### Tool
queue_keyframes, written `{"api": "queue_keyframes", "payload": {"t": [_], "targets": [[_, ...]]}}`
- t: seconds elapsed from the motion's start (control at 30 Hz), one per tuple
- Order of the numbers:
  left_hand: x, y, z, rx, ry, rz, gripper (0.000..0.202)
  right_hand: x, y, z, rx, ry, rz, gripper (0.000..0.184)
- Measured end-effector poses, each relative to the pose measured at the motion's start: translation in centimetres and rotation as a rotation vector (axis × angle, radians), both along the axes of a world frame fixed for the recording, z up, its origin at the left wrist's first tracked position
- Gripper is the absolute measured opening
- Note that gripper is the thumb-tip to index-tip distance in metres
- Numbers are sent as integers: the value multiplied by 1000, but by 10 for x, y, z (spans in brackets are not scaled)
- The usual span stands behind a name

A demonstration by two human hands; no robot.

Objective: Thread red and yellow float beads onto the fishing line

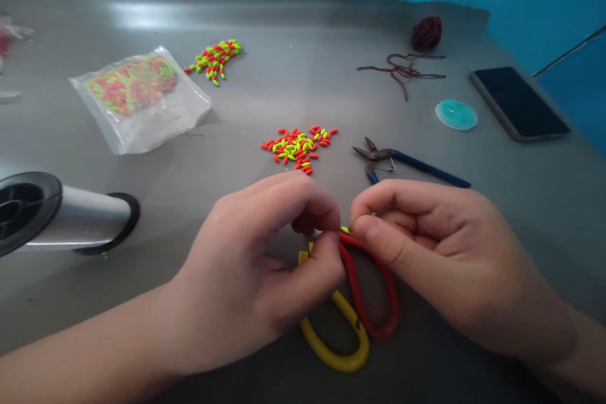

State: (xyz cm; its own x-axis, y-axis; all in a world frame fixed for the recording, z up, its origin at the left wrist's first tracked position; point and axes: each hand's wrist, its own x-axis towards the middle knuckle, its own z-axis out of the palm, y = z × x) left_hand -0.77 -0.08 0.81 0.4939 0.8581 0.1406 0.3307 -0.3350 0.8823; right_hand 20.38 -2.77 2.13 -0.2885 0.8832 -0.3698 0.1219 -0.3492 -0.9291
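My left hand (269,265) is closed in a pinch, thumb against the bent index finger; what it grips is hidden, with a faint clear glint by the fingertips. Close by on the right, my right hand (440,252) pinches a small yellow-green bead (345,229) that shows at its thumb and index tips. Beneath both hands lie scissors with one red handle loop (395,303) and one yellow handle loop (334,363); the blades are covered. Just beyond the hands is a pile of red and yellow-green oval beads (296,146).
Blue-handled pliers (426,168) lie behind my right hand. Farther right are a phone (521,104), a turquoise disc (457,114), and dark yarn pieces (402,69) with a yarn ball (427,33). Leftward are a wire spool (89,218), a bead bag (142,98) and another bead pile (215,60).
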Motion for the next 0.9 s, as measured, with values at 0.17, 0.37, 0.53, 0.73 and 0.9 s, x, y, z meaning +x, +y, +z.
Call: {"api": "queue_keyframes", "payload": {"t": [0.17, 0.37, 0.53, 0.73, 0.9], "targets": [[2, 0, 3, 26, 26, 9, 15, -1, -1, -3, -6, -14, 31, 19], [2, -1, 5, 33, 34, -18, 15, -1, -1, -1, 38, -42, 66, 21], [2, -2, 8, -12, 40, 6, 15, 0, -2, 2, 56, -63, 52, 21], [-3, -1, -10, -121, -19, 84, 8, 2, -1, 3, 2, -23, 41, 22], [-5, 10, -75, -233, -76, 94, 12, 5, 8, -2, -31, 67, 12, 21]]}}
